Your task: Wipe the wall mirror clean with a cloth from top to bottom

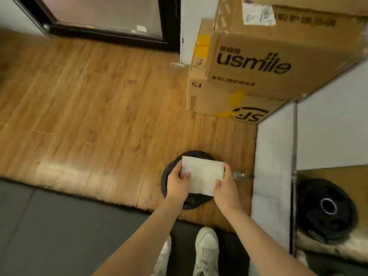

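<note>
Two hands are gripping my folded white cloth (202, 177): left hand (177, 184) pinching its left edge, right hand (226, 187) its right, over a black weight plate (169, 176); the wall mirror (334, 148) is standing right.

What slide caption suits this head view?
Both hands, left and right, hold a folded white cloth above a black weight plate beside the wall mirror.

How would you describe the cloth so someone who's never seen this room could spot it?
Start at the stacked brown cardboard boxes on the wooden floor, then look down to the round black weight plate lying flat nearer the person. Above it, the left hand and right hand hold a folded white rectangular cloth, the only pale thing there.
</note>
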Tool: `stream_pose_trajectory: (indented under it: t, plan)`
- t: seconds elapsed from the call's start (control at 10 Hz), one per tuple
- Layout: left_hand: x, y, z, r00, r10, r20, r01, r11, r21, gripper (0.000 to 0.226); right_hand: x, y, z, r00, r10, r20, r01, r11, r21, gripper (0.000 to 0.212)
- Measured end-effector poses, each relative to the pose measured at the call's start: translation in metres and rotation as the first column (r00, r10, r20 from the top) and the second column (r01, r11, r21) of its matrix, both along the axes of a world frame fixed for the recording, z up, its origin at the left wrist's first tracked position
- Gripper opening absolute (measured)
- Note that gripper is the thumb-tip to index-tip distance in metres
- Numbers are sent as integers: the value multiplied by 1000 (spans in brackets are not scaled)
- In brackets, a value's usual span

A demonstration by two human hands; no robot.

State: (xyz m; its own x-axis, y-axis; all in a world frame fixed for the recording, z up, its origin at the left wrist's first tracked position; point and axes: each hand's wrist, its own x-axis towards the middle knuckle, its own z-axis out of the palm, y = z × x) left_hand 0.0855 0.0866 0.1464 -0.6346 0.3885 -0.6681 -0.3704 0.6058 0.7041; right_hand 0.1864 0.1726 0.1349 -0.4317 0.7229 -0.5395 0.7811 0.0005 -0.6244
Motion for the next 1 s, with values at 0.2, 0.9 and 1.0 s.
stream_pose_trajectory:
  t: [0.2,0.9,1.0]
  plan:
    - [11,-11,-120,998,35,42,-29,990,-135,52,0,0,-112,982,126,144,-126,992,-10,61]
    - [-4,-2,-236,620,-723,-306,480,658,-580,60,-7,9,-228,772,394,499,-535,827,174,70]
    - [-3,-8,-238,533,-816,-225,563,540,-625,61,-5,16,-219,795,402,454,-513,846,149,61]
